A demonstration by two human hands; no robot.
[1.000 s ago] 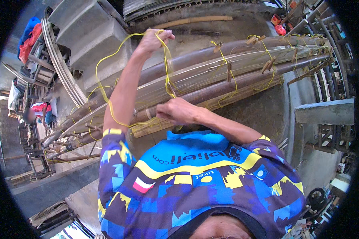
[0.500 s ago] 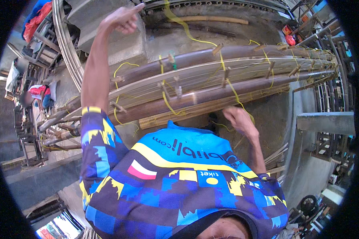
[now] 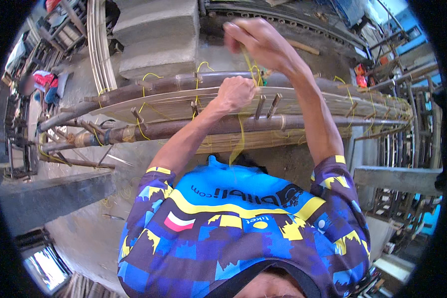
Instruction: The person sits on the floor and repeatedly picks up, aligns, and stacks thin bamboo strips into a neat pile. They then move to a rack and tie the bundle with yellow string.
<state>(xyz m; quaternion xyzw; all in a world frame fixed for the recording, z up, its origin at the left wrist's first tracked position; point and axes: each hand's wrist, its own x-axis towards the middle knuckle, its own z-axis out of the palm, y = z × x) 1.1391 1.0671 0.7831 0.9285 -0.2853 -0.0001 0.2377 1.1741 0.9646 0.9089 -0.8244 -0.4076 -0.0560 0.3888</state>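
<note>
A long frame of dark bamboo poles (image 3: 179,130) and thin pale slats (image 3: 169,107) lies across in front of me, bound in places with yellow cord (image 3: 241,136). My left hand (image 3: 236,93) is a closed fist pressed on the frame's middle, gripping the cord, which hangs down below it. My right hand (image 3: 260,42) is raised above the frame, with its fingers pinched on the upper run of the same yellow cord. Short wooden pegs (image 3: 265,106) stick out of the frame just right of my left fist.
Concrete steps (image 3: 159,35) rise behind the frame, with a bundle of thin canes (image 3: 98,47) leaning beside them. A person in red (image 3: 43,82) crouches at the far left. A concrete beam (image 3: 49,193) lies lower left, a concrete slab (image 3: 397,175) and wooden frames on the right.
My left hand has come down from high at the upper left onto the frame. My right hand has risen from below the frame and now pulls the cord upward.
</note>
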